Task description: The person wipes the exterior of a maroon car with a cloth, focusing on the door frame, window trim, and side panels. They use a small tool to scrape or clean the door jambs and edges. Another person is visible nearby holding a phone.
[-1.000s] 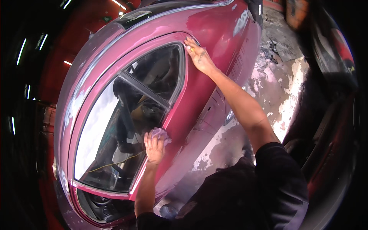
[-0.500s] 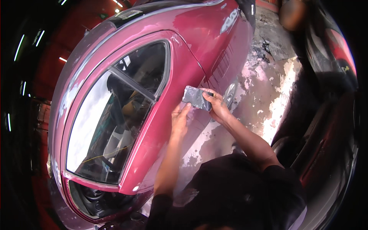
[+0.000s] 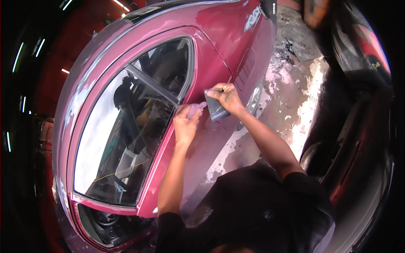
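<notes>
Over the side of a dark pink car (image 3: 202, 139), both my hands are raised close together. My right hand (image 3: 229, 98) grips a flat, dark grey rectangular piece (image 3: 216, 111) by its upper edge, and the piece hangs down tilted; whether it is sandpaper or a rubber pad I cannot tell. Closed around a small crumpled pinkish-lilac piece, perhaps a cloth (image 3: 195, 109), my left hand (image 3: 185, 125) is beside the rear door window (image 3: 139, 122). A small gap separates the two pieces.
Pale, dull patches (image 3: 253, 19) mark the car's paint near its rear and along the roof edge. A wheel (image 3: 254, 101) shows low on its side. The floor (image 3: 291, 97) is stained and wet-looking. Another dark vehicle (image 3: 358, 160) stands close on the right.
My left hand has come off the grey piece, moved left, and now holds the pinkish piece. The grey piece has turned from lying across to hanging down in my right hand.
</notes>
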A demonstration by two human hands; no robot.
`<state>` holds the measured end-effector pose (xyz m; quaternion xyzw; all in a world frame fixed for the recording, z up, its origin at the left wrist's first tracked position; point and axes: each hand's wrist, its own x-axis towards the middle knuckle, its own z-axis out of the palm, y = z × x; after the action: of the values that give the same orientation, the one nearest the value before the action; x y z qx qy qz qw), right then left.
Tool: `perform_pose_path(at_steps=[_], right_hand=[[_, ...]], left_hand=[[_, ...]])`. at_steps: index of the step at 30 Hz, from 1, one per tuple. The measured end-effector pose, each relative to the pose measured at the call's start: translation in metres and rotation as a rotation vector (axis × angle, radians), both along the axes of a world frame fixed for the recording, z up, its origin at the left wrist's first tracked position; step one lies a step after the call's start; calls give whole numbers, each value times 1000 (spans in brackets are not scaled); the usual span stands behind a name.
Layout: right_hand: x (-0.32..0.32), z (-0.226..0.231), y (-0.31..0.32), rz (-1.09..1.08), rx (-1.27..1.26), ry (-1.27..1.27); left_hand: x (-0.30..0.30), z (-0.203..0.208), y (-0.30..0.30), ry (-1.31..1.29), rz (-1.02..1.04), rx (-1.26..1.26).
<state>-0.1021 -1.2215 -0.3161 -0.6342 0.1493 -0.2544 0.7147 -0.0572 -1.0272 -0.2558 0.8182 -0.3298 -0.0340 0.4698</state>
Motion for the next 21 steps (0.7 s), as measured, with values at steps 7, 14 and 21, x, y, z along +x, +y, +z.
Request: perform_pose_path(at_steps=[7, 14, 21], right_hand=[[101, -4, -7, -463, -103, 96], [117, 5, 24, -632, -158, 221], [129, 2, 29, -781, -204, 44]], left_hand=[[15, -10, 114, -528, 77, 69], [39, -36, 160, -905, -43, 168], [44, -50, 163, -908, -22, 131]])
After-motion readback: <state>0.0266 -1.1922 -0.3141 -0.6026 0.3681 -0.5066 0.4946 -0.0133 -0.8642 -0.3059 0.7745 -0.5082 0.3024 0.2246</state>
